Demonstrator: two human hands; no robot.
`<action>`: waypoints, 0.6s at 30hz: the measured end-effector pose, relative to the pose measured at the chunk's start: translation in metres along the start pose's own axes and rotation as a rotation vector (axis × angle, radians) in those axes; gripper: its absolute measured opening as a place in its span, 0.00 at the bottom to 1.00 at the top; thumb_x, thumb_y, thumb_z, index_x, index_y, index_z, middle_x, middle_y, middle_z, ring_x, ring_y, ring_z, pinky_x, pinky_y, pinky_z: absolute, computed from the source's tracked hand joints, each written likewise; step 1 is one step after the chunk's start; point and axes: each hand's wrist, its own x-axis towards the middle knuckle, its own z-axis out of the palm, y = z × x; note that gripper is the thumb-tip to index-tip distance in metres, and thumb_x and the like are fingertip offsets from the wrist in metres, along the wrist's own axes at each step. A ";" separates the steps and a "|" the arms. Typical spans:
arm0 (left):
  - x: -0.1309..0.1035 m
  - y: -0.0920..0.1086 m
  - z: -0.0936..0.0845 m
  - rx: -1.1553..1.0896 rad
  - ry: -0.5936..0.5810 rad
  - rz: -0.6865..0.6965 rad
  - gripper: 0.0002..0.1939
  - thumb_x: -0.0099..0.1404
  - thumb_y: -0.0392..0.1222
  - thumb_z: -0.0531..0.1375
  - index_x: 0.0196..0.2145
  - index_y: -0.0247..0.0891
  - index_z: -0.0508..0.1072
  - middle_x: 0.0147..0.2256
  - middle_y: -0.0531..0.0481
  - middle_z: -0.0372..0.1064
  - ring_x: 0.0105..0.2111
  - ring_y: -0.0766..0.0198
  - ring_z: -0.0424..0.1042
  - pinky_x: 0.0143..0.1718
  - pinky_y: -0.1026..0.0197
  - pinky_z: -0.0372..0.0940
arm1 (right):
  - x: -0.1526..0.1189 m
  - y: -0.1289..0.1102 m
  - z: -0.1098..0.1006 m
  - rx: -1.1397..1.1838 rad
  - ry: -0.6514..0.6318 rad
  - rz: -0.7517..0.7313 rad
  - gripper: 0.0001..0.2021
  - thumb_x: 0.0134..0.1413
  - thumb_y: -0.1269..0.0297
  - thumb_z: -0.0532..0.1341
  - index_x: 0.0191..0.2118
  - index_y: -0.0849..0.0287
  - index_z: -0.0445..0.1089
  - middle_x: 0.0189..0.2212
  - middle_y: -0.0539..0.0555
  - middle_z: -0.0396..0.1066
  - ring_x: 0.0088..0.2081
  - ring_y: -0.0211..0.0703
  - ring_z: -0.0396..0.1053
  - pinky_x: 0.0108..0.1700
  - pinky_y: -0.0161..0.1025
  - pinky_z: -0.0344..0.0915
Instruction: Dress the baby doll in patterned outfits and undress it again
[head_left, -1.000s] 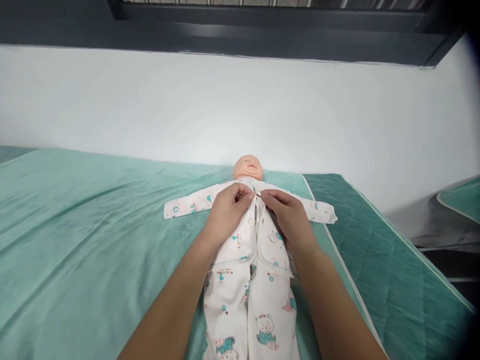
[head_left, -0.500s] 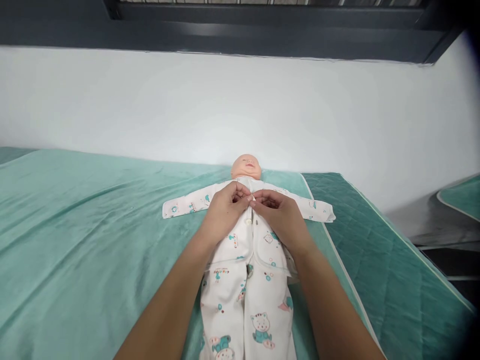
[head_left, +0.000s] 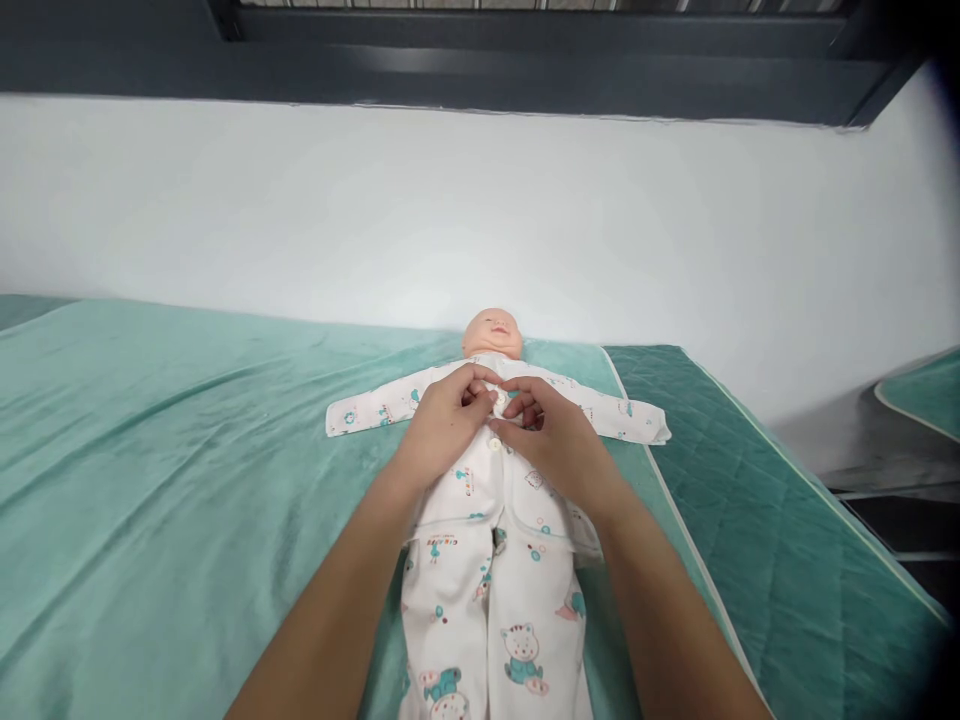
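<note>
A baby doll [head_left: 493,333] lies on its back, arms spread, dressed in a white baby shirt [head_left: 472,480] and white trousers [head_left: 525,610], both with animal prints. At the chest my left hand [head_left: 452,412] has thumb and fingers closed on the shirt's front edge, beside an upper button [head_left: 501,399]. On the other side of that button is my right hand [head_left: 553,430], its thumb and curved forefinger apart with nothing seen between them. Its thumb tip is just above a lower button [head_left: 495,444]. My fingers partly cover the shirt's front.
The doll rests on a light green sheet [head_left: 187,450] with soft creases. To the right is a darker green quilted pad [head_left: 787,510]. A white wall [head_left: 375,220] rises behind the doll's head, and a dark metal bed frame [head_left: 525,65] spans above.
My right hand's thumb and forefinger have parted and shifted slightly down from the shirt front. The upper button now shows between my hands. My left hand has barely moved.
</note>
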 end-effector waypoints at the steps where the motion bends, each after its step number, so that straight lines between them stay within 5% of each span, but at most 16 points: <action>1: 0.000 -0.001 -0.002 0.017 0.008 -0.004 0.09 0.64 0.44 0.57 0.41 0.43 0.73 0.28 0.55 0.65 0.28 0.67 0.64 0.29 0.65 0.58 | -0.003 -0.001 -0.003 -0.059 -0.004 -0.015 0.22 0.50 0.60 0.64 0.53 0.50 0.65 0.36 0.48 0.71 0.33 0.40 0.66 0.37 0.39 0.63; 4: -0.002 -0.001 -0.008 0.006 -0.012 -0.017 0.10 0.64 0.45 0.57 0.41 0.43 0.73 0.28 0.54 0.63 0.26 0.68 0.61 0.27 0.65 0.57 | -0.013 -0.010 -0.010 -0.275 -0.007 -0.026 0.23 0.51 0.57 0.65 0.52 0.52 0.62 0.39 0.51 0.70 0.34 0.42 0.66 0.34 0.39 0.61; 9: -0.007 0.010 -0.022 0.047 -0.213 0.000 0.10 0.63 0.49 0.58 0.32 0.40 0.75 0.25 0.53 0.62 0.25 0.68 0.59 0.25 0.65 0.55 | -0.032 -0.027 -0.006 -0.632 -0.079 -0.022 0.15 0.49 0.56 0.65 0.34 0.55 0.59 0.34 0.53 0.67 0.29 0.44 0.64 0.26 0.38 0.50; 13: -0.011 0.016 -0.030 0.113 -0.366 0.004 0.11 0.59 0.50 0.62 0.28 0.40 0.75 0.24 0.53 0.63 0.23 0.68 0.60 0.22 0.66 0.55 | -0.039 -0.034 0.003 -0.748 -0.068 -0.049 0.11 0.51 0.63 0.62 0.30 0.54 0.56 0.30 0.54 0.67 0.28 0.45 0.64 0.25 0.38 0.46; 18: -0.012 0.012 -0.031 0.142 -0.382 0.028 0.07 0.57 0.46 0.63 0.28 0.40 0.76 0.26 0.52 0.67 0.24 0.68 0.61 0.22 0.65 0.57 | -0.039 -0.038 0.009 -0.803 -0.102 -0.053 0.08 0.55 0.68 0.57 0.30 0.55 0.55 0.30 0.56 0.68 0.30 0.47 0.65 0.27 0.39 0.45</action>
